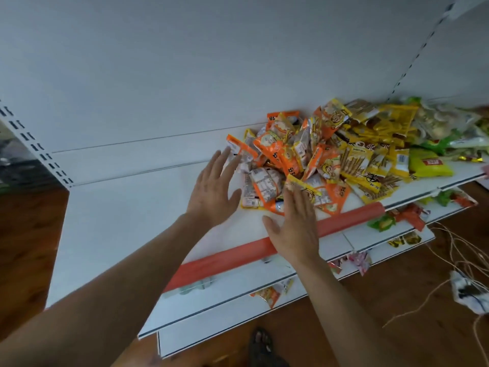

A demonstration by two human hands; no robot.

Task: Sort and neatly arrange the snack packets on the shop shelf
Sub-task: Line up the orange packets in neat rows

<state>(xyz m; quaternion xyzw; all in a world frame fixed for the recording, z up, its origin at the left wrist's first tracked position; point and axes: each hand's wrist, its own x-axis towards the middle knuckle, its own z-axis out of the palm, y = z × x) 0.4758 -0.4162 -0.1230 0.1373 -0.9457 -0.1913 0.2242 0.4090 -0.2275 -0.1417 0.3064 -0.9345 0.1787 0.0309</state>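
A white back panel (185, 62) rose behind the heap of snack packets (330, 152), and the white shelf (119, 213) under the heap stretched away to its left. Brown wooden floor (397, 300) showed below the heap. The heap lay jumbled against the panel, with orange packets at its left and yellow and green ones at its right. A red strip (238, 254) ran along the shelf edge in front of the heap. My left hand (211, 192) was spread wide with straight fingers, its tips on an orange packet at the heap's left edge. My right hand (296, 226) lay flat, gripping nothing, its fingertips on packets at the heap's near edge.
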